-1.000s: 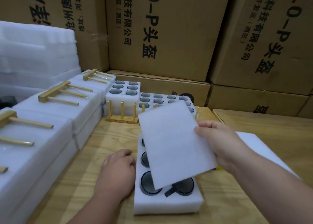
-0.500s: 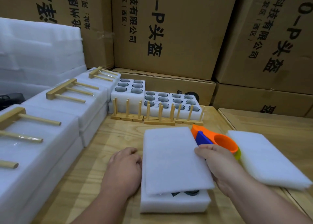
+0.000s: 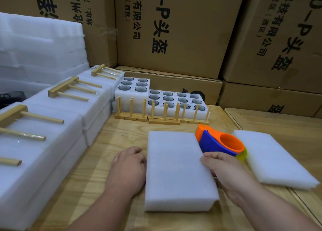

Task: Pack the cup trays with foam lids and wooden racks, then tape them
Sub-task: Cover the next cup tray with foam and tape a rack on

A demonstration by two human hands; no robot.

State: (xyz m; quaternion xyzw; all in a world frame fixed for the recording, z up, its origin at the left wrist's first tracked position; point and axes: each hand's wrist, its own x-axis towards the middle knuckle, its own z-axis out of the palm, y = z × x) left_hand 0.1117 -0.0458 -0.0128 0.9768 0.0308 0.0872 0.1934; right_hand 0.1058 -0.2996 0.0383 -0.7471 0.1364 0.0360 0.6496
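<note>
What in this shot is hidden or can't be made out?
Head view only:
- Cups in the near cup tray: covered by the foam lid.
- Left hand fingertips: behind the tray's edge.
- Tape dispenser: near end hidden by the right hand.
- Dark object at left: cut off by foam, unidentifiable.

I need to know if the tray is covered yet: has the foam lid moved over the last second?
Yes. The foam lid came down from a tilt above the cup tray and now lies flat on it, hiding the cups; the right hand holds its edge.
</note>
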